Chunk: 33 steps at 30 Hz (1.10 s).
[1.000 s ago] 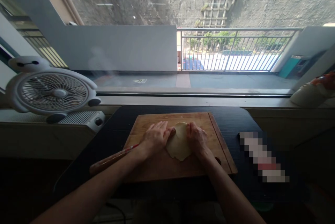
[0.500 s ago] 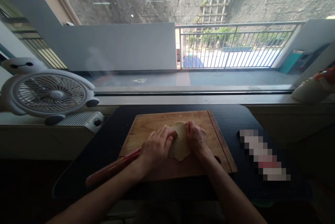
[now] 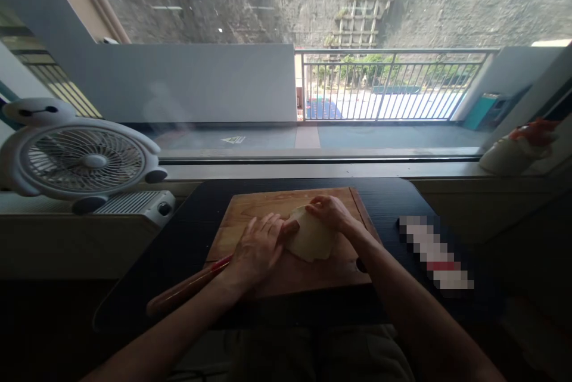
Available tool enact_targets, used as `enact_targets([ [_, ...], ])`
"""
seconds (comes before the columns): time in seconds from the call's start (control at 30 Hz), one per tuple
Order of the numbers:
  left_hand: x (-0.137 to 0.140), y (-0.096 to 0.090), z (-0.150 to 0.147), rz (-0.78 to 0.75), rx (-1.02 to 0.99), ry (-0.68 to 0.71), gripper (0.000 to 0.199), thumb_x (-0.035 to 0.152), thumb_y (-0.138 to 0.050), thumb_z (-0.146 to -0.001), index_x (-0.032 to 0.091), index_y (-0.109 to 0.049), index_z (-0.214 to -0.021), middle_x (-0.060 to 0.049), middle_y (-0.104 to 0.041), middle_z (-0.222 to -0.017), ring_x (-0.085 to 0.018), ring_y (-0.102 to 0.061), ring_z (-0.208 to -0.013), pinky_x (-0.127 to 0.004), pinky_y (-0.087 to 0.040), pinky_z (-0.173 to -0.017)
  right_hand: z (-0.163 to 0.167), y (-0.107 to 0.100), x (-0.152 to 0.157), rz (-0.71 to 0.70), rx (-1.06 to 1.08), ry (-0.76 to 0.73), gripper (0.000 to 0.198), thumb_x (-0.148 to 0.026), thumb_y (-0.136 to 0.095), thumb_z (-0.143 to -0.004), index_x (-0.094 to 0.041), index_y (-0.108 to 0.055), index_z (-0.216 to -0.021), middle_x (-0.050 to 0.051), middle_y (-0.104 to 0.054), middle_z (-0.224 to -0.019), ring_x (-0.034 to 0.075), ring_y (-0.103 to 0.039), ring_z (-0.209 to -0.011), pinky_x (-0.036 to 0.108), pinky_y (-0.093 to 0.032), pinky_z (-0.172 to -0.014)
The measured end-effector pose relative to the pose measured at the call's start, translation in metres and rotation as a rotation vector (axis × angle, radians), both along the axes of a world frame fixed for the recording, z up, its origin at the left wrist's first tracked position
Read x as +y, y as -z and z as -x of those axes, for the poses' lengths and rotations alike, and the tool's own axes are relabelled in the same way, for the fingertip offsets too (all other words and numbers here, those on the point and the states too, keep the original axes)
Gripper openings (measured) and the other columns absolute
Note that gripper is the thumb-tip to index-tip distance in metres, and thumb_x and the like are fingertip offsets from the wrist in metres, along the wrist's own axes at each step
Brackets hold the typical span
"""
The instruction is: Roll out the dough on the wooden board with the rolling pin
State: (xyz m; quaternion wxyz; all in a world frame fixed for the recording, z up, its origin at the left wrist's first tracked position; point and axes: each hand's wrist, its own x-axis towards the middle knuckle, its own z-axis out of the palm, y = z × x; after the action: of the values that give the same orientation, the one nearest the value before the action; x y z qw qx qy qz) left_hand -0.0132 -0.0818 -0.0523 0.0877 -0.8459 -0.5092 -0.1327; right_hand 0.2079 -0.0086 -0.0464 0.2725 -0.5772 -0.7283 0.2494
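One dough sheet (image 3: 313,240), right hand (image 3: 331,211) pinching far edge; left hand (image 3: 259,248) flat on rolling pin (image 3: 185,288).

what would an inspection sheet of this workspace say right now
surface: black wood-grain table bearing a brown rectangular wooden cutting board
job's things: flat, pale, roundish dough sheet on the board; long brown wooden rolling pin, its near end past the board's left edge
clutter: pixelated oblong item on the table's right, unidentifiable
hands: left hand lies over the rolling pin; right hand at the dough sheet's far edge, grip unclear
cables: nothing seen clearly
surroundings: white round-grilled fan at left; grey metal railing outside
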Motion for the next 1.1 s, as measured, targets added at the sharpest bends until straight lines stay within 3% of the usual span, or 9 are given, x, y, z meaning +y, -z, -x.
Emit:
enact_targets([
  [0.1, -0.034, 0.007, 0.01, -0.009, 0.031, 0.053, 0.046, 0.026, -0.039, -0.086, 0.015, -0.04, -0.131, -0.01, -0.043, -0.137, -0.023, -0.033, -0.13, -0.045, -0.024, -0.108, -0.003, 0.003, -0.004, 0.122, 0.215, 0.029, 0.039, -0.046, -0.053, -0.081, -0.018, -0.062, -0.106, 0.005, -0.067, -0.097, 0.016, -0.06, -0.081, 0.022, -0.042, -0.065],
  [0.17, -0.035, 0.007, 0.013, 0.01, 0.04, 0.075, 0.047, 0.029, -0.037, -0.088, 0.016, -0.038, -0.133, -0.009, -0.041, -0.139, -0.022, -0.031, -0.131, -0.043, -0.025, -0.108, 0.005, 0.011, -0.016, 0.082, 0.191, 0.131, 0.036, -0.043, -0.047, -0.085, -0.018, -0.061, -0.107, 0.005, -0.066, -0.097, 0.017, -0.06, -0.084, 0.023, -0.042, -0.069],
  [0.27, -0.002, 0.0, 0.01, 0.051, 0.037, 0.032, 0.043, 0.036, -0.032, -0.09, 0.019, -0.046, -0.127, -0.007, -0.041, -0.139, -0.021, -0.031, -0.131, -0.045, -0.024, -0.108, 0.022, 0.022, -0.033, -0.078, 0.013, 0.364, 0.033, -0.036, -0.035, -0.091, -0.02, -0.057, -0.111, 0.005, -0.066, -0.096, 0.017, -0.06, -0.085, 0.026, -0.039, -0.075],
  [0.4, 0.04, -0.01, 0.003, 0.101, -0.017, -0.157, 0.041, 0.036, -0.027, -0.091, 0.02, -0.058, -0.112, -0.007, -0.049, -0.133, -0.023, -0.037, -0.128, -0.049, -0.028, -0.105, 0.034, 0.023, -0.04, -0.128, -0.146, 0.4, 0.032, -0.033, -0.029, -0.094, -0.021, -0.056, -0.108, 0.004, -0.067, -0.091, 0.016, -0.061, -0.079, 0.026, -0.036, -0.07],
  [0.53, 0.0, 0.003, -0.008, 0.053, -0.06, -0.042, 0.046, 0.037, -0.029, -0.091, 0.015, -0.047, -0.127, -0.011, -0.05, -0.132, -0.022, -0.042, -0.124, -0.043, -0.033, -0.104, 0.032, 0.02, -0.039, -0.148, -0.181, 0.39, 0.031, -0.032, -0.029, -0.094, -0.021, -0.054, -0.108, 0.003, -0.067, -0.089, 0.015, -0.061, -0.076, 0.024, -0.033, -0.066],
  [0.63, -0.024, 0.01, -0.011, -0.021, -0.041, 0.058, 0.052, 0.036, -0.033, -0.089, 0.012, -0.035, -0.135, -0.012, -0.035, -0.142, -0.024, -0.031, -0.132, -0.042, -0.029, -0.107, 0.032, 0.021, -0.039, -0.141, -0.205, 0.385, 0.032, -0.033, -0.028, -0.095, -0.022, -0.054, -0.108, 0.002, -0.067, -0.085, 0.015, -0.061, -0.074, 0.024, -0.032, -0.064],
  [0.87, 0.066, -0.014, -0.004, 0.18, -0.032, -0.255, 0.045, 0.033, -0.025, -0.092, 0.012, -0.053, -0.119, -0.012, -0.053, -0.128, -0.022, -0.043, -0.124, -0.041, -0.031, -0.105, 0.033, 0.022, -0.04, -0.144, -0.239, 0.38, 0.03, -0.034, -0.029, -0.094, -0.022, -0.054, -0.105, 0.002, -0.067, -0.081, 0.015, -0.06, -0.07, 0.024, -0.031, -0.061],
  [0.97, 0.038, -0.007, -0.011, 0.154, -0.022, -0.179, 0.045, 0.035, -0.026, -0.092, 0.013, -0.05, -0.123, -0.01, -0.051, -0.13, -0.021, -0.042, -0.124, -0.04, -0.031, -0.105, 0.032, 0.024, -0.04, -0.162, -0.219, 0.378, 0.029, -0.034, -0.03, -0.094, -0.022, -0.053, -0.107, 0.002, -0.067, -0.083, 0.015, -0.06, -0.072, 0.024, -0.031, -0.063],
  [1.1, -0.006, 0.008, -0.018, 0.002, -0.018, -0.031, 0.053, 0.037, -0.031, -0.09, 0.009, -0.034, -0.135, -0.014, -0.034, -0.143, -0.025, -0.028, -0.133, -0.044, -0.025, -0.108, 0.033, 0.027, -0.04, -0.155, -0.221, 0.374, 0.031, -0.034, -0.028, -0.095, -0.022, -0.053, -0.108, 0.002, -0.067, -0.082, 0.015, -0.061, -0.073, 0.024, -0.032, -0.063],
])
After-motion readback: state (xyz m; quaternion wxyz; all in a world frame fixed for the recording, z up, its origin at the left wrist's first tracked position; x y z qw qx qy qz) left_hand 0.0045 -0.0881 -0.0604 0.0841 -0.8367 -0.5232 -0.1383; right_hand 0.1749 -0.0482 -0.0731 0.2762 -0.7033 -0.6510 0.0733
